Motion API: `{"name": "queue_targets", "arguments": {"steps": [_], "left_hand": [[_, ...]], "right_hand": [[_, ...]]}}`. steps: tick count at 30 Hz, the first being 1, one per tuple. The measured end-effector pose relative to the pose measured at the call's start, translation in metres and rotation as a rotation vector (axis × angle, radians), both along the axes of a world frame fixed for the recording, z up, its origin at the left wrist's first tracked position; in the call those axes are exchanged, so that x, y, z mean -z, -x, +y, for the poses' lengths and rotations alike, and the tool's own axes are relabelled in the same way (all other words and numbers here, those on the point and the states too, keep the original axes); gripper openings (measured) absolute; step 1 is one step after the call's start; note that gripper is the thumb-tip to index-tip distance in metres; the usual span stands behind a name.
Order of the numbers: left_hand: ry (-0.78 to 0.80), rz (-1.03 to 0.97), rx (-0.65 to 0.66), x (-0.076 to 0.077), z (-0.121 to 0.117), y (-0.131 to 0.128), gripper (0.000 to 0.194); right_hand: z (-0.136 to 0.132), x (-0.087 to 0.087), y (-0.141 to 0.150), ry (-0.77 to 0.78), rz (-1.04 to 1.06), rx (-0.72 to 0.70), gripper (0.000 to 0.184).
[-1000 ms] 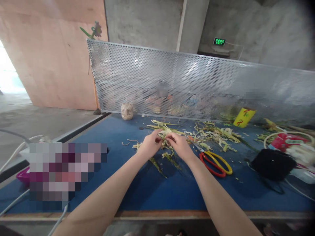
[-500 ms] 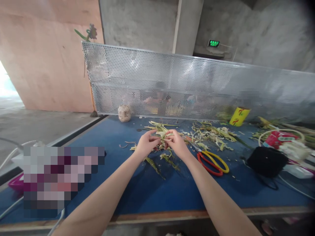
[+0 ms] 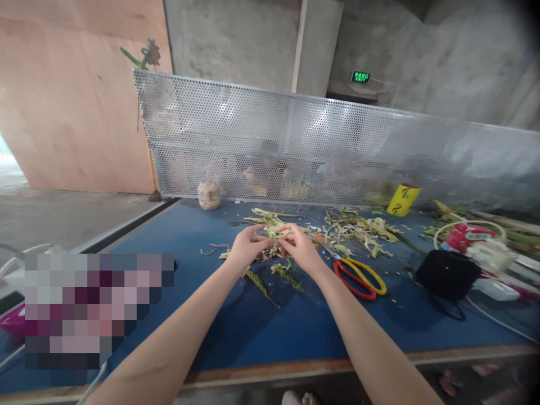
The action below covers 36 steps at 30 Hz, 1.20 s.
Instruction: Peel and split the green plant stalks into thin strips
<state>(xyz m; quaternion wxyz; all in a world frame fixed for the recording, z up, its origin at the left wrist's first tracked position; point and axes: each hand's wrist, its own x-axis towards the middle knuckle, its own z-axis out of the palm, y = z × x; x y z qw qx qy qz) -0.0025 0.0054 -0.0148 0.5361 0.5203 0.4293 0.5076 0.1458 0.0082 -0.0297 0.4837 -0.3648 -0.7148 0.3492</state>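
My left hand (image 3: 248, 247) and my right hand (image 3: 298, 248) meet over the middle of the blue table. Both are closed, thumbs against fingers, around a pale green plant stalk (image 3: 275, 230) with strips of leaf or peel on it. The fingers hide part of the stalk. Two green, scaly plant tips (image 3: 258, 283) lie just below the hands. To the right rest scissors (image 3: 342, 261) with one red and one yellow handle. Pale peelings and plant scraps (image 3: 365, 226) are heaped beyond the scissors.
A perforated metal screen (image 3: 240, 124) borders the table's far side, with blurred figures showing in it. Near it stand a beige wrapped lump (image 3: 209, 195) and a yellow roll (image 3: 403, 201). A black pouch (image 3: 448, 274), a red packet (image 3: 468, 236) and white cables lie at right.
The whole view has shifted slightly, so things on the table appear a little further left. Both hands stay together on the stalk, with only small finger movement.
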Motion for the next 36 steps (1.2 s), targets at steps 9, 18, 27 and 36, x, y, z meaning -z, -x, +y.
{"name": "queue_targets", "arguments": {"steps": [9, 18, 27, 36], "left_hand": [[0.246, -0.243, 0.026, -0.007, -0.005, 0.003, 0.026], [0.268, -0.286, 0.026, -0.006, -0.006, 0.006, 0.008], [0.182, -0.158, 0.007, -0.003, -0.008, -0.001, 0.052], [0.135, -0.112, 0.003, -0.003, -0.006, 0.0, 0.061]], "right_hand": [[-0.003, -0.003, -0.005, -0.375, -0.181, 0.221, 0.031], [-0.014, -0.012, -0.007, -0.566, -0.437, 0.111, 0.01], [-0.015, -0.013, -0.007, -0.696, -0.495, 0.199, 0.012], [-0.013, -0.013, -0.004, -0.543, -0.46, 0.194, 0.009]]}}
